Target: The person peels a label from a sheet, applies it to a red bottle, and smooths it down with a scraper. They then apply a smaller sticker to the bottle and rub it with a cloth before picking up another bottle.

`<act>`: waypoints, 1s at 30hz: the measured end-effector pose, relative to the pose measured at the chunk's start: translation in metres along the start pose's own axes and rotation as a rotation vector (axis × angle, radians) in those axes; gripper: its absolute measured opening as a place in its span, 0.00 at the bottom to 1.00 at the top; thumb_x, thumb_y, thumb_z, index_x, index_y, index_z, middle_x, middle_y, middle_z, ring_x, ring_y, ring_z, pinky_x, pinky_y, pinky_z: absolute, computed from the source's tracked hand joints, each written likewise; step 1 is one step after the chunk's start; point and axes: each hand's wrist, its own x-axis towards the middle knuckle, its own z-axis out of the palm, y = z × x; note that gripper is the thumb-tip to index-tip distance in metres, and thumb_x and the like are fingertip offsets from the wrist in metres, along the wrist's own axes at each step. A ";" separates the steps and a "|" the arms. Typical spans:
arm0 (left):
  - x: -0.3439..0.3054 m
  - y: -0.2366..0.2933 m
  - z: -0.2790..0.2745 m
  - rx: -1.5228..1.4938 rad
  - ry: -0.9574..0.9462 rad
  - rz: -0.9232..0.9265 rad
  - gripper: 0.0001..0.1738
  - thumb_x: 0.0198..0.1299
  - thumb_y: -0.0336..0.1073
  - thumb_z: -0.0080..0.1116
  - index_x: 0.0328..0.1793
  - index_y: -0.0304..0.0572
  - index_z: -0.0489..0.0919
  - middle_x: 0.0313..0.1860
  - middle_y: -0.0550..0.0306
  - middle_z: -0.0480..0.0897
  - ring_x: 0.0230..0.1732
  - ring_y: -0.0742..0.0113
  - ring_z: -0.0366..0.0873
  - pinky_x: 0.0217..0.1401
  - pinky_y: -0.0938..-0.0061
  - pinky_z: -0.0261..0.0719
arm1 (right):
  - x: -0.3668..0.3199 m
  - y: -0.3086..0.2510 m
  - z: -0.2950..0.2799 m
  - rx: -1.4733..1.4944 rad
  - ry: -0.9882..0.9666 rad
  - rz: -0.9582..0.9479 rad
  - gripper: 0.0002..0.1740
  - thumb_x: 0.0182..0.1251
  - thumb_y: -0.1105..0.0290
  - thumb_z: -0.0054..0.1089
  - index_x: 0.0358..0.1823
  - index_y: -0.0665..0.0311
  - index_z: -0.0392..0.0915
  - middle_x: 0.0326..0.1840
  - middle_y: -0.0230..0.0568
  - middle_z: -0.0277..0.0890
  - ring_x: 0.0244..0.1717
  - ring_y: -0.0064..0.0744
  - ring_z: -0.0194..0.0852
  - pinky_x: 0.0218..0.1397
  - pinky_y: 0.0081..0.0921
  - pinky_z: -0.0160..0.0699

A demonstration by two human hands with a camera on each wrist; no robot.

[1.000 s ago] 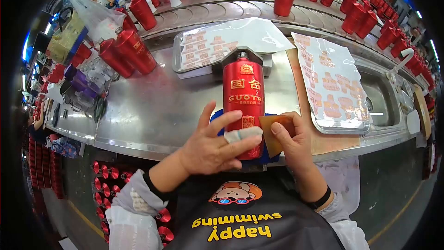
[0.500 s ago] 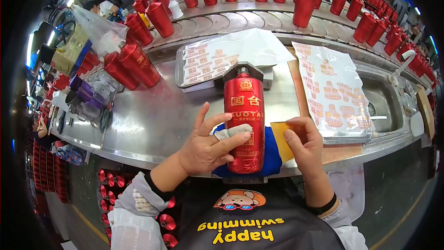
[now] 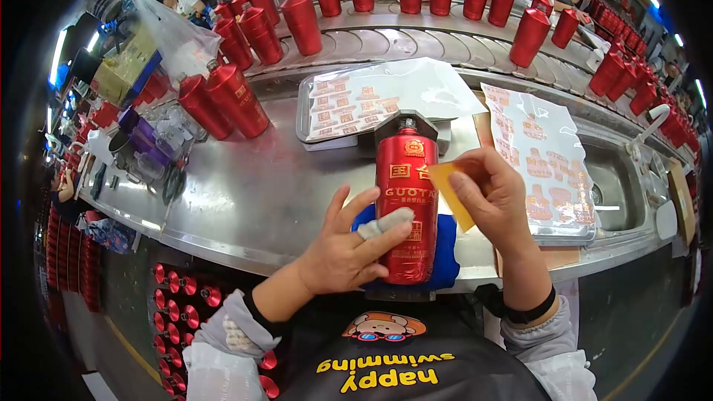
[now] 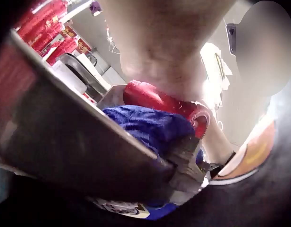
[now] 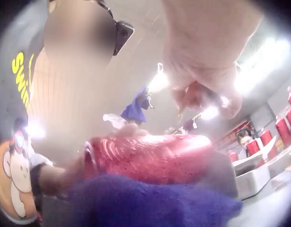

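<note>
A red bottle [image 3: 407, 256] with gold lettering lies on a blue cloth [image 3: 446, 249], its neck at a dark angular rest [image 3: 427, 125]. My left hand [image 3: 345, 256] lies along the bottle's left side, fingers spread and mostly straight. One of its fingers, covered by a pale wrap [image 3: 384, 224], reaches over the small gold square on the front. Between thumb and fingers my right hand [image 3: 497, 197] pinches a thin amber scraper [image 3: 451, 197], which stands at the bottle's upper right edge beside the lettering. In the right wrist view the bottle [image 5: 150, 158] shows side-on above the cloth [image 5: 150, 203].
Beyond the bottle is a tray [image 3: 303, 115] with a printed decal sheet [image 3: 345, 108]; another decal sheet [image 3: 546, 148] lies right, before a sink [image 3: 613, 178]. Two red bottles [image 3: 236, 104] stand left. A conveyor [image 3: 416, 37] carrying red bottles curves behind.
My right hand drew the scraper away to the right from the bottle's lower part, then raised it toward the upper lettering. My left hand stays at the bottle. The head view has shifted slightly.
</note>
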 end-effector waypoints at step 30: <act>0.091 -0.076 -0.014 0.006 0.039 0.071 0.33 0.74 0.62 0.35 0.64 0.48 0.80 0.51 0.59 0.85 0.70 0.55 0.64 0.83 0.51 0.38 | 0.022 -0.021 -0.019 -0.088 -0.191 0.011 0.05 0.65 0.76 0.62 0.40 0.68 0.77 0.31 0.40 0.82 0.33 0.23 0.81 0.35 0.22 0.78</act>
